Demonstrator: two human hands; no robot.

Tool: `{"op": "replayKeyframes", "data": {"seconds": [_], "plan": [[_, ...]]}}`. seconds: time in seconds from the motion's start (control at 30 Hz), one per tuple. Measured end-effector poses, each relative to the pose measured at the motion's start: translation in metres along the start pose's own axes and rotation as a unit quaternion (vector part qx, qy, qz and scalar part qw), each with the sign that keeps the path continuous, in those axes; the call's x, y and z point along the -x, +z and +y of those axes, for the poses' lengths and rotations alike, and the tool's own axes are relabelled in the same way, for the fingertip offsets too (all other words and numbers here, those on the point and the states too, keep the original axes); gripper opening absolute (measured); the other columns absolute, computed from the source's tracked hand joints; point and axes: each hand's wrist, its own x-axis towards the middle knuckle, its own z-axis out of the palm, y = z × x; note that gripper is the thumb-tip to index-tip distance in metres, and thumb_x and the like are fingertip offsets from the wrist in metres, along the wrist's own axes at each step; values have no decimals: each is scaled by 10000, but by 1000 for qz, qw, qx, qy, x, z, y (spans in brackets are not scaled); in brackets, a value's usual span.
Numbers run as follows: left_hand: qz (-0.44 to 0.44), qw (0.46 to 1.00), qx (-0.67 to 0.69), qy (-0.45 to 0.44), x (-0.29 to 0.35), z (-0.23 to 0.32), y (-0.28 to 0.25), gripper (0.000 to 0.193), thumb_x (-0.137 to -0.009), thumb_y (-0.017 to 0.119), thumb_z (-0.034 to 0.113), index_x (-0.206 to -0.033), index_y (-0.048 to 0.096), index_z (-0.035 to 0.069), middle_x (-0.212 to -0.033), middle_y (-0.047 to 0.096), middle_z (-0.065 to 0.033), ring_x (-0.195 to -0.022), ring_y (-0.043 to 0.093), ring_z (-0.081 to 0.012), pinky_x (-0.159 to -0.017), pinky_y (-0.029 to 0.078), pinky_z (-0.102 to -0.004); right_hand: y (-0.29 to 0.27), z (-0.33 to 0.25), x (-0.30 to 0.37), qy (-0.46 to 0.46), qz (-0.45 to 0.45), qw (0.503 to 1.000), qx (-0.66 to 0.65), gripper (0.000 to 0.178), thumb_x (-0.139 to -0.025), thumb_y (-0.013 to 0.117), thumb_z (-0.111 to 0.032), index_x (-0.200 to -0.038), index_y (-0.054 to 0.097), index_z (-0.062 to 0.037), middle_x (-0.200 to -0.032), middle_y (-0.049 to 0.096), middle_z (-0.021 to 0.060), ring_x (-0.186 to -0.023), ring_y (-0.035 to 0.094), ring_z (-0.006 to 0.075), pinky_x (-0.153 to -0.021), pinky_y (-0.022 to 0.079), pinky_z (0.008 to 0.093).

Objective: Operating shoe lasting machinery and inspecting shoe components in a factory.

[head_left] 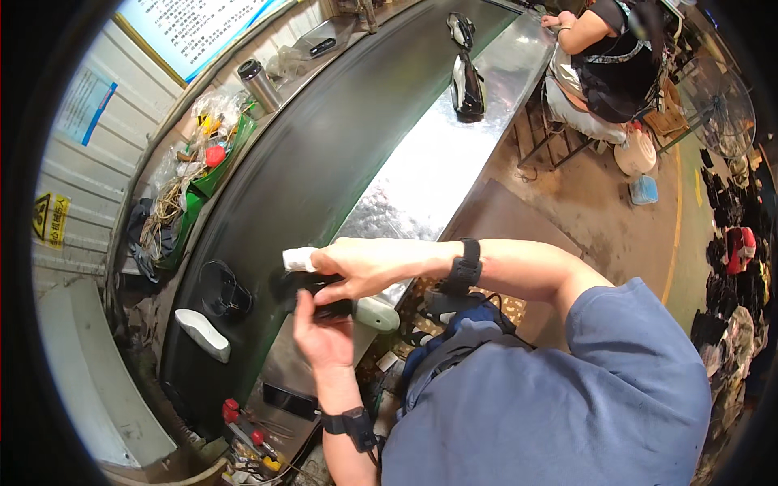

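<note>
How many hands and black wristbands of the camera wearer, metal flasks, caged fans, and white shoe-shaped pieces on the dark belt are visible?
Wearer's hands: 2
Black wristbands: 2
Metal flask: 1
Caged fan: 1
White shoe-shaped piece: 1
Total: 7

To our left we see a pale, ribbed metal wall (121, 150), carrying a framed poster (194, 28) at the top, a smaller notice (87, 105) and a yellow warning sign (50, 219). A cluttered ledge (298, 79) runs alongside it, next to a broad dark belt (300, 154) that the lens bends into a curve. Beside the belt we have a shiny metal surface (429, 166), glaring nearly white under strong light. Past that lies a brown, stained floor (587, 206), then a yellow line (673, 267) and a greenish strip (693, 263). Towards the far right we make out a round fan (717, 109), with dark heaps (723, 296) along the edge.
</note>
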Motion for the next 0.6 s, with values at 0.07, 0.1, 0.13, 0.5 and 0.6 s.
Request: {"op": "replayKeyframes", "data": {"seconds": [0.07, 0.1, 0.13, 0.5, 0.6], "plan": [[-45, 993, 105, 35, 18, 15, 18, 419, -999, 578, 375, -1273, 617, 61, -1276, 642, -115, -1214, 587, -267, -1070, 459, -453, 6, -2, 3, -13, -5, 997, -70, 477, -891, 732, -386, -909, 530, 46, -712, 599, 222, -642, 596, 370, -604, 459, 445], [-50, 990, 120, 61, 24, 21, 22, 411, -1000, 577, 375, -1256, 626, 57, -1264, 650, -114, -1211, 589, -265, -1075, 457, -453, 4, -12, 3, 9, -32, 997, -65, 497, -886, 739, -403, -919, 524, 44, -727, 600, 233, -660, 605, 372, -612, 461, 447], [-55, 985, 136, 86, 30, 25, 26, 404, -1001, 575, 375, -1239, 635, 54, -1251, 659, -113, -1209, 592, -262, -1079, 454, -454, 6, -14, 5, 5, -37, 997, -63, 497, -886, 739, -403, -919, 524, 44, -727, 600, 233, -660, 605, 372, -612, 461, 447], [62, 982, -28, 179, 122, 64, 36, 389, -1039, 531, 367, -1179, 670, 31, -1166, 704, -101, -1043, 680, -250, -913, 542, -418, -3, -83, 50, -119, -149, 980, -57, 424, -884, 756, -270, -993, 512, 58, -768, 627, 267, -783, 621, 490, -657, 490, 525], [80, 967, -99, 218, 132, 73, 33, 388, -1043, 530, 371, -1109, 678, 18, -1077, 714, -98, -954, 695, -224, -854, 553, -384, -5, -87, 60, -127, -174, 975, -63, 422, -889, 750, -270, -969, 496, 57, -751, 616, 267, -780, 613, 489, -649, 481, 514]]}}
